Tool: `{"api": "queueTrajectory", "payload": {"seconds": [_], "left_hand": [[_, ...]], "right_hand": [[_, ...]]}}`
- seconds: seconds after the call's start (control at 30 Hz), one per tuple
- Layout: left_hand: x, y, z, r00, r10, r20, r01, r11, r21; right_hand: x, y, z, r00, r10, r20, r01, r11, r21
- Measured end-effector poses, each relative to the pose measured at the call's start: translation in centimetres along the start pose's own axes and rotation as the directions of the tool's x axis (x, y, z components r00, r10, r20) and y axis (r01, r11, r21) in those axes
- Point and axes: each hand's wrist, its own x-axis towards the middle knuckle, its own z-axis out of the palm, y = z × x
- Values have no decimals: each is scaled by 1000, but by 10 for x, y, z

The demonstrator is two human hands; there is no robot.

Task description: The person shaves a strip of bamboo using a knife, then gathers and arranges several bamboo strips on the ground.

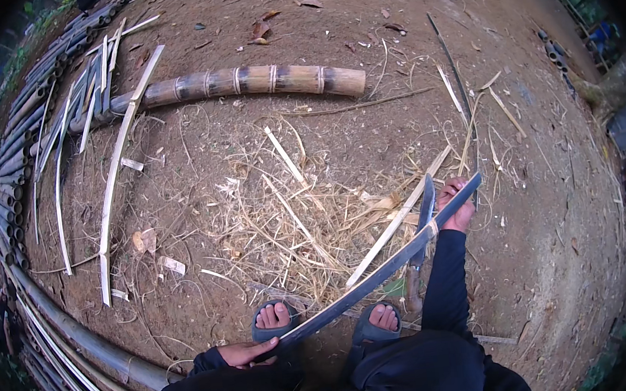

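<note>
A long split bamboo strip (367,284), with a dark outer face and a pale edge, slants across in front of my knees. My left hand (245,353) grips its lower end, thumb along the top. Near the upper right end, my right hand (456,206) is closed around the strip, the fingers partly hidden behind it. Behind the strip, close to my right forearm, is a machete (414,287) with its handle toward me; the strip crosses over part of it. A pale split strip (398,217) lies just left of the machete.
Shavings (285,221) cover the dirt ahead of my sandalled feet. Farther off lies a thick bamboo pole (264,79). Split strips (113,192) and stacked bamboo poles (15,149) line the left. A long thin dark strip (454,69) lies at the right.
</note>
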Motion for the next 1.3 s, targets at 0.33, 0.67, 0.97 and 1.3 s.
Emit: {"api": "queueTrajectory", "payload": {"seconds": [0.33,0.67,0.97,1.3], "left_hand": [[-11,1,-1,995,-39,-95,50,993,111],[-37,-46,-41,990,41,-134,-59,989,-136],[-98,-33,-83,529,295,-796,-185,955,231],[-109,-28,-95,-146,555,-819,72,831,551]], "right_hand": [[10,-67,-40,921,-258,-291,251,966,-61],[1,-100,-30,897,-359,-256,307,925,-224],[-71,-12,-18,894,-197,-403,-225,581,-782],[-140,66,-4,952,-298,73,-153,-667,-729]]}}
